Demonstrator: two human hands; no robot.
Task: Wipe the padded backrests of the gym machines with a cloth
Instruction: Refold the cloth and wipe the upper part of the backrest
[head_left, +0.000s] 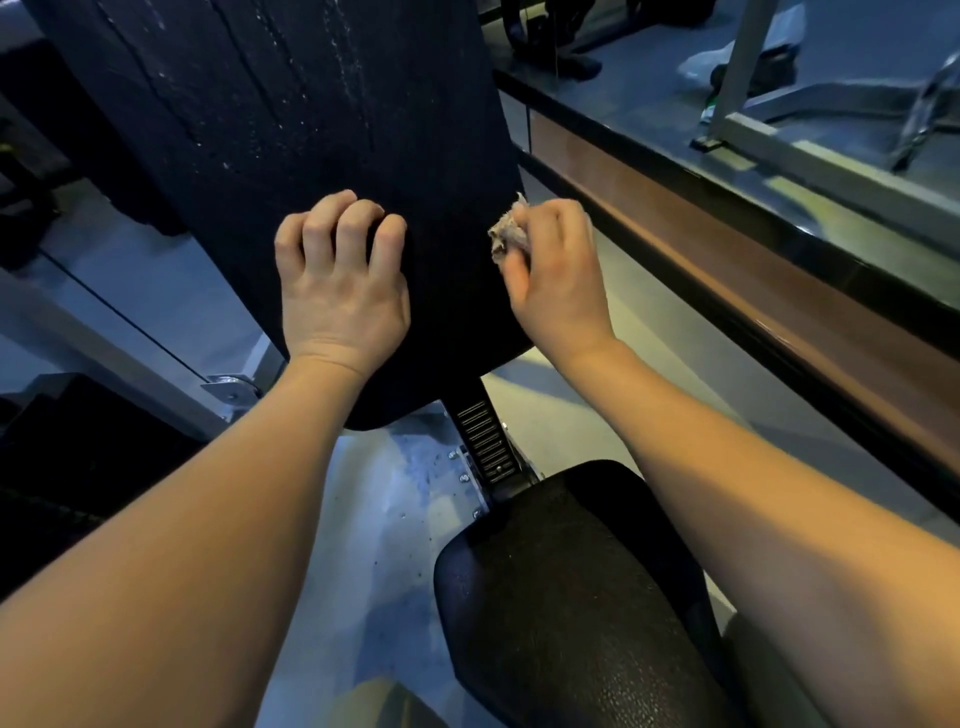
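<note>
Head view: the dark padded backrest (311, 104) is seen filling the upper centre of the frame, with its rounded lower end reaching the middle of the picture above a slotted support post (480, 441) and the seat pad (571, 597) at the lower right. Its long axis is laid from the top of the frame down towards the lower centre, leaning slightly to the right at the bottom, and its padded face is turned towards the camera.

A small crumpled cloth (506, 236) is pinched in the curled fingers and thumb of the right hand (561, 280) and is held against the right edge of the pad's lower part. The left hand (343, 291) is rested on the pad just beside it, fingers curled under, with nothing held.

Pale specks and streaks are visible across the upper pad, so that area is judged not yet wiped; the lower part looks uniformly dark. Wiping of this backrest is judged to be under way, with most of its surface left.
</note>
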